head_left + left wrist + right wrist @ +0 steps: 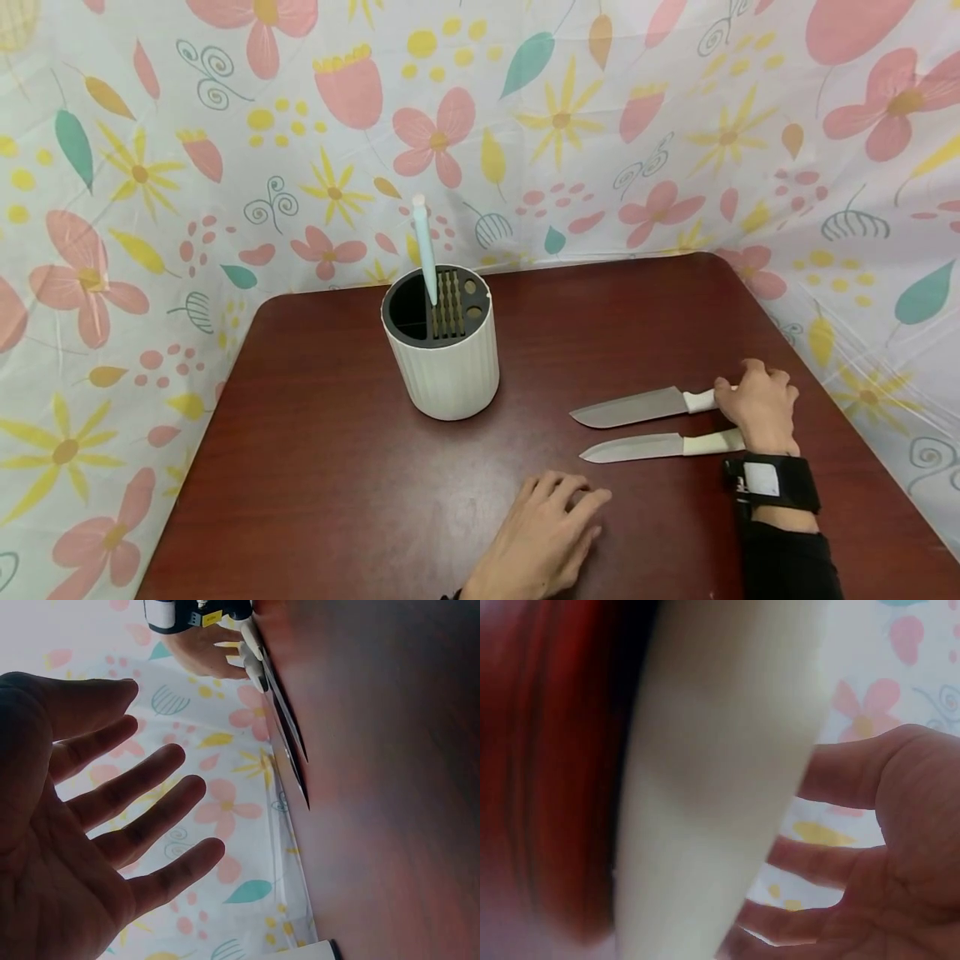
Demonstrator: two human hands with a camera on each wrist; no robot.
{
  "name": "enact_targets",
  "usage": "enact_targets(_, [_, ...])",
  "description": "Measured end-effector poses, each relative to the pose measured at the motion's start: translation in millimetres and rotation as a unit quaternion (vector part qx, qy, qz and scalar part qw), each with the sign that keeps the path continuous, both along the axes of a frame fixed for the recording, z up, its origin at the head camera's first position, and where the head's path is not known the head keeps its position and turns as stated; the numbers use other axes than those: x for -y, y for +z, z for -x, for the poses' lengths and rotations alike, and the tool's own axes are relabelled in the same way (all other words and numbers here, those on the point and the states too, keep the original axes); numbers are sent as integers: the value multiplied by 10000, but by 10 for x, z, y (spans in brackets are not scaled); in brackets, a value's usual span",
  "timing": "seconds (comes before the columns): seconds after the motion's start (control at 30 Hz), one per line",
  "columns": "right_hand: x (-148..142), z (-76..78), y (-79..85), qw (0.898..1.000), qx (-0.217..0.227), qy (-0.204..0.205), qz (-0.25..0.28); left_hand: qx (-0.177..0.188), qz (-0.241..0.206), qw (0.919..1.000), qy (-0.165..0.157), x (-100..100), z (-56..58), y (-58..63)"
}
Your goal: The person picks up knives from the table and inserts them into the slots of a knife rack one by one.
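Note:
Two knives with pale handles lie flat on the table in the head view. The farther, broader knife (633, 408) has its handle partly beneath my right hand (759, 404), which hovers over or touches it. The nearer, slimmer knife (637, 448) points left too, its handle end by my right wrist. In the right wrist view a big pale knife handle (712, 765) covers the fingertips, so contact is hidden; the visible fingers (840, 776) are spread and fairly straight. My left hand (540, 533) holds nothing near the front edge, fingers apart and loosely bent.
A white ribbed knife holder (453, 379) with a black slotted top stands at the table's back middle. From a slot rises a pale blue handle (425, 246). Floral cloth (562, 150) hangs behind and beside the dark red-brown table (315, 467).

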State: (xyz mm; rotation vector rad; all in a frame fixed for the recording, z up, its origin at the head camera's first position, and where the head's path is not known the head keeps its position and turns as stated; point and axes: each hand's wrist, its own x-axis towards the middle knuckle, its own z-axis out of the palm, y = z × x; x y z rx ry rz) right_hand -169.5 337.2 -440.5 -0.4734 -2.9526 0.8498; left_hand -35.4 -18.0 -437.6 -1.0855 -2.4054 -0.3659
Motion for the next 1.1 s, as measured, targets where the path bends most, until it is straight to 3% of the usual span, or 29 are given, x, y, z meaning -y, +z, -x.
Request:
enact_targets(0.1, [-44,28,50,9963,613,-436,410,25,-10,10000,17,2,-4,-6])
enact_targets(0.23, [-88,66,104,9794,1448,-1067,923,2,0,10000,96,15,-9,-1])
enact_targets(0.4, [-180,51,107,9694,1921,-1113,1043,89,30,9999,102,26,-25,-5])
enact_targets(0.8, [-405,18,53,9915,1110,-329,588,51,27,9999,104,33,-19,-15])
enact_targets(1.1, [-437,-47,72,9885,813,-552,1146,67,44,9998,167,46,-10,-16])
